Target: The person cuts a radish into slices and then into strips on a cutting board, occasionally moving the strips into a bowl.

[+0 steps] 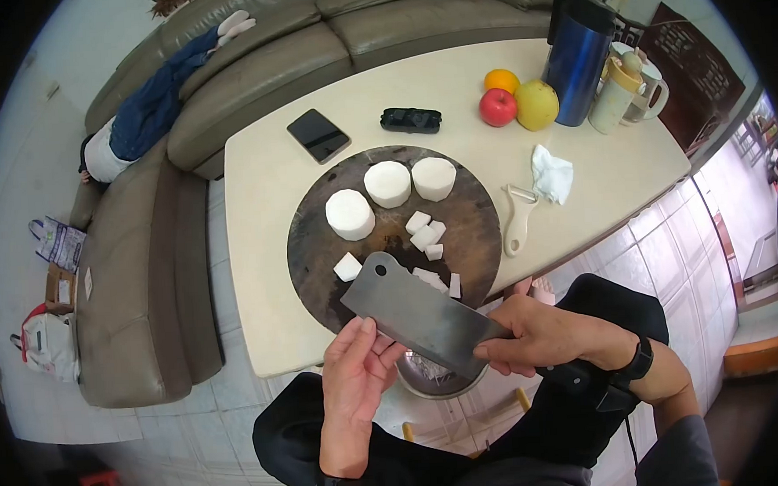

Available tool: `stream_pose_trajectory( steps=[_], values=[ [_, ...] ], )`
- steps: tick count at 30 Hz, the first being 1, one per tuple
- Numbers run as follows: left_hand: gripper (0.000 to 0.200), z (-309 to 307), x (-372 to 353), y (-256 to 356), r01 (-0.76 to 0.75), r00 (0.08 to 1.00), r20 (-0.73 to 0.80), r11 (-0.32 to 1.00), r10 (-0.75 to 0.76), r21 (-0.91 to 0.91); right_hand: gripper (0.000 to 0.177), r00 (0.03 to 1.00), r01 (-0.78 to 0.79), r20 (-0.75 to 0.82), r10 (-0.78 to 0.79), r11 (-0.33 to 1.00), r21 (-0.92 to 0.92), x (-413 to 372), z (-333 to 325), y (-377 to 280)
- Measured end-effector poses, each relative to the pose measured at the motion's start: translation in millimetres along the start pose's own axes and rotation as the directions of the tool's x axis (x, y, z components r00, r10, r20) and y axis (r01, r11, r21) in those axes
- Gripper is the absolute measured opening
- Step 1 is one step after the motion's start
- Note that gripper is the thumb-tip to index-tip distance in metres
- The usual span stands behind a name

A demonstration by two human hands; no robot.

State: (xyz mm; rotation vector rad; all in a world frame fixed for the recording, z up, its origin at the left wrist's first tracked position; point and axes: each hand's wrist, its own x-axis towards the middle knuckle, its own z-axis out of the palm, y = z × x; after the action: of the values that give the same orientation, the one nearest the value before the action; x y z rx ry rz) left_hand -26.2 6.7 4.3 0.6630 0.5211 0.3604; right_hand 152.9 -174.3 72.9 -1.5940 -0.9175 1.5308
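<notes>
My right hand point(539, 334) is wrapped around the handle of a cleaver point(414, 310), whose broad blade lies tilted across the near side of a round dark chopping board point(305, 243). At the blade's left lower edge, my left hand point(354, 377) has its thumb and curled fingertips against the metal. Three thick white peeled chunks point(350, 214), looking like daikon radish, stand on the far half of the board. Small cut white pieces point(424, 236) lie near its middle, and one larger piece point(347, 267) sits left of the blade. The blade hides part of the board.
A metal bowl point(432, 394) with pale scraps sits below the table edge, between my knees. On the table are a peeler point(518, 220), a crumpled tissue point(552, 175), a phone point(318, 136), a black case point(411, 120), fruit point(498, 107) and a blue flask point(580, 61). A person point(149, 115) lies on the sofa.
</notes>
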Motion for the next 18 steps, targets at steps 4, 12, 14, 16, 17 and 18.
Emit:
stream_pose_trajectory(
  steps=[4, 12, 14, 16, 17, 18],
  values=[
    [0.024, -3.1, -0.4, -1.4, -0.109, 0.988, -0.098, 0.988, 0.12, 0.105, 0.03, 0.997, 0.014, -0.08, -0.015, 1.0, -0.009, -4.6, -1.5, -2.5],
    [0.028, 9.3, 0.8, -4.7, -0.347, 0.845, 0.204, 0.218, 0.494, 0.912, 0.029, 0.993, 0.037, -0.107, -0.043, 0.998, -0.06, -8.8, -4.9, -0.4],
    [0.029, 14.2, -1.3, -1.4, -0.362, 0.844, 0.198, 0.257, 0.499, 0.896, 0.027, 0.99, 0.04, -0.137, -0.046, 0.998, -0.045, -10.7, -4.4, -0.4],
    [0.03, 11.9, -1.8, 1.2, -0.377, 0.845, 0.195, 0.296, 0.498, 0.878, 0.026, 0.987, 0.042, -0.149, -0.05, 0.997, -0.058, -12.9, -6.3, 0.5],
    [0.031, 5.8, -3.4, 2.7, -0.344, 0.842, 0.193, 0.226, 0.504, 0.911, 0.025, 0.986, 0.044, -0.156, -0.056, 0.996, -0.082, -13.8, -7.2, 1.1],
    [0.031, 2.2, -4.0, 4.1, -0.308, 0.839, 0.192, 0.154, 0.509, 0.939, 0.025, 0.986, 0.043, -0.161, -0.054, 0.997, -0.071, -15.0, -7.6, 1.2]
  ],
)
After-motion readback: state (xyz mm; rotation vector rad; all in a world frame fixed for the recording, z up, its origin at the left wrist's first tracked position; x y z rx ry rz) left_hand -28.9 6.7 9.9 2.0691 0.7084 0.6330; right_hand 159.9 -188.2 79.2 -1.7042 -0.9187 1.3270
